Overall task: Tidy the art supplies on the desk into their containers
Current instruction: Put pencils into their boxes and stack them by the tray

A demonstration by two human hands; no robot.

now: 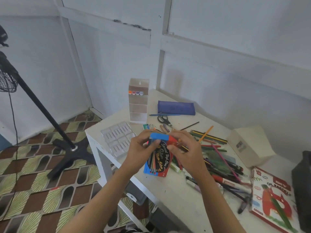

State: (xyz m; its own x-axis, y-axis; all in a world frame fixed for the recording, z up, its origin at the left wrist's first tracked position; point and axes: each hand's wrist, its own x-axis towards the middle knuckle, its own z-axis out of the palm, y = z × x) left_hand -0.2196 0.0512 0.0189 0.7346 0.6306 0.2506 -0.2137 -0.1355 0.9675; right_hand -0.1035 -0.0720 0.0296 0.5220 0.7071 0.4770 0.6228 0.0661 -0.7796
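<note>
Currently both hands hold the coloured-pencil box (158,159) at frame centre, over the white desk (168,192). The left hand (140,149) pinches its blue top flap, fingers curled. The right hand (186,148) grips the red upper edge. Loose pencils and pens (220,158) are piled right of centre. The clear organizer (138,101), blue pouch (175,107) and scissors (163,119) sit above centre, the oil pastel box (271,199) lower right.

White desk (176,195) bears scattered pencils (225,161), scissors (164,119), blue pouch (176,107), clear organizer (138,101), pastel box (271,199)
</note>
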